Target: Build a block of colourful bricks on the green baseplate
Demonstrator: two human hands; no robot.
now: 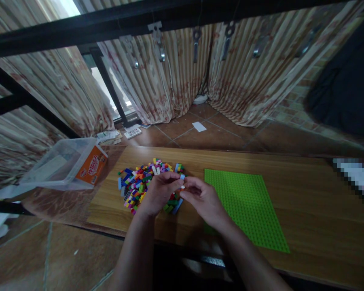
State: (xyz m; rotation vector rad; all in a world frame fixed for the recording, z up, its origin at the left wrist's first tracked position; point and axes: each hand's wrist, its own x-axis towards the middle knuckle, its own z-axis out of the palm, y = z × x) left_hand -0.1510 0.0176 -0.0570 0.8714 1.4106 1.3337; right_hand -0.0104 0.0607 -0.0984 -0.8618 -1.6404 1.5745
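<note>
My left hand (160,192) is above the right part of a pile of colourful toy bricks (135,184), its thumb and fingers pinching a light blue toy brick (182,177). Close against it, my right hand (203,198) has its fingers curled and thumb bent towards a small white piece (182,187). That piece sits between the two hands' fingertips, just below the blue brick, and an orange bit shows beside it. Whether the two pieces are joined I cannot make out. A green studded baseplate (245,202) lies flat to the right of my right hand.
The wooden table (315,202) carries the bricks and baseplate. Left of it stands a clear plastic box (57,178) with an orange label. Striped curtains (176,81) hang behind a dark metal bar (109,24) with hooks. A white paper (199,127) lies on the tiled floor.
</note>
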